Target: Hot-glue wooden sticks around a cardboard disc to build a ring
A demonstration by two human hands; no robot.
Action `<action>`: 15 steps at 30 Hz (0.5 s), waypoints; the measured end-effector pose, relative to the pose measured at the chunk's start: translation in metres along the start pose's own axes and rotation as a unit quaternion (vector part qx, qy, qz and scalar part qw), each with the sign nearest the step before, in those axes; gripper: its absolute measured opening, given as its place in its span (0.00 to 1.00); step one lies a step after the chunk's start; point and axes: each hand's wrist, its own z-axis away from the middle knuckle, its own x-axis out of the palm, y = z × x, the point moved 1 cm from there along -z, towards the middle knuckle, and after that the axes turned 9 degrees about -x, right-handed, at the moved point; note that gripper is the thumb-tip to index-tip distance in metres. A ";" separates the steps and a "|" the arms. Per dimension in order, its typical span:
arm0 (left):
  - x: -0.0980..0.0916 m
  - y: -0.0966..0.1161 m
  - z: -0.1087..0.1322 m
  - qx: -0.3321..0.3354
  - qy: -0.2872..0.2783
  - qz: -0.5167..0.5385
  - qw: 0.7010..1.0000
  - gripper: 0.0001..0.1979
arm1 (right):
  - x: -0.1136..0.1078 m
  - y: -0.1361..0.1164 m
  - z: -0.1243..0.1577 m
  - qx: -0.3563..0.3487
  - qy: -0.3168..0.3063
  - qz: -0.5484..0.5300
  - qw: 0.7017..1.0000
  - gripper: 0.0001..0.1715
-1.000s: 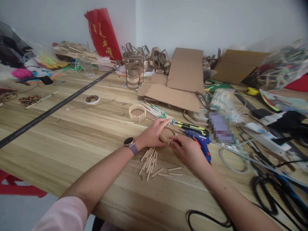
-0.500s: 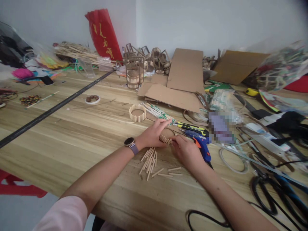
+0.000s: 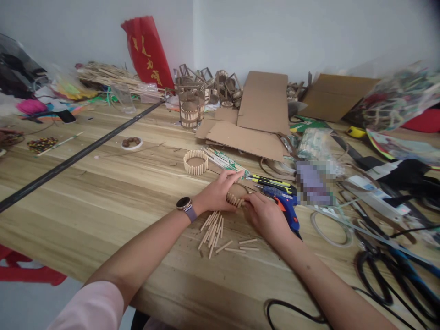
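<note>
My left hand (image 3: 218,190) curls around the left side of a round cardboard piece edged with short wooden sticks (image 3: 235,200). At its right edge my right hand (image 3: 264,211) pinches with thumb and fingertips, at the end of the row of sticks; whether a loose stick is in the pinch I cannot make out. Loose short wooden sticks (image 3: 213,231) lie in a pile just below my hands. A round stick-walled basket (image 3: 195,162) stands behind my left hand. A blue glue gun (image 3: 287,206) rests right beside my right hand.
Yellow-black utility knives (image 3: 271,181) lie behind the glue gun. Cardboard sheets (image 3: 247,137) are stacked at the back. Scissors (image 3: 373,270), a tape roll (image 3: 332,229) and a black cable (image 3: 292,305) occupy the right side. A black strip (image 3: 85,151) crosses the table at left.
The view has shifted very slightly. Both hands keep their places on the round piece, and the sticks and tools lie as before.
</note>
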 end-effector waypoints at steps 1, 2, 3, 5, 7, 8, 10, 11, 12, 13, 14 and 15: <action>0.000 0.000 0.000 0.001 0.002 0.001 1.000 0.58 | 0.000 0.000 0.000 -0.002 -0.004 -0.008 1.000 0.13; 0.000 0.000 0.000 0.004 0.004 0.003 1.000 0.57 | -0.001 0.000 0.000 -0.004 -0.009 -0.017 1.000 0.14; 0.000 0.000 0.000 0.007 0.006 0.005 1.000 0.56 | -0.002 0.000 0.001 -0.006 -0.014 -0.027 1.000 0.14; -0.001 0.000 0.001 0.011 0.006 0.011 1.000 0.55 | -0.006 -0.001 0.000 -0.006 -0.018 -0.046 0.999 0.15; -0.001 0.000 0.001 0.013 0.000 0.018 1.000 0.55 | -0.014 -0.001 0.000 0.008 -0.008 -0.067 0.998 0.18; -0.001 0.000 0.001 0.012 -0.003 0.021 1.000 0.55 | -0.020 0.000 0.000 0.023 0.002 -0.075 0.997 0.19; -0.002 -0.001 0.002 0.012 -0.005 0.023 1.000 0.56 | -0.033 0.005 0.001 0.061 0.018 -0.076 0.995 0.18; -0.002 -0.001 0.002 0.011 -0.003 0.022 1.000 0.57 | -0.040 0.009 0.003 0.083 0.021 -0.065 0.994 0.16; -0.002 -0.001 0.002 0.011 -0.001 0.020 1.000 0.58 | -0.047 0.014 0.005 0.107 0.017 -0.049 0.993 0.14; -0.002 0.000 0.003 0.010 0.003 0.017 1.000 0.59 | -0.053 0.019 0.008 0.133 0.007 -0.030 0.991 0.14; -0.002 0.000 0.003 0.010 0.007 0.013 1.000 0.60 | -0.059 0.025 0.013 0.160 -0.007 -0.010 0.987 0.15; -0.002 0.000 0.003 0.010 0.012 0.008 1.000 0.60 | -0.063 0.031 0.018 0.187 -0.026 0.008 0.982 0.17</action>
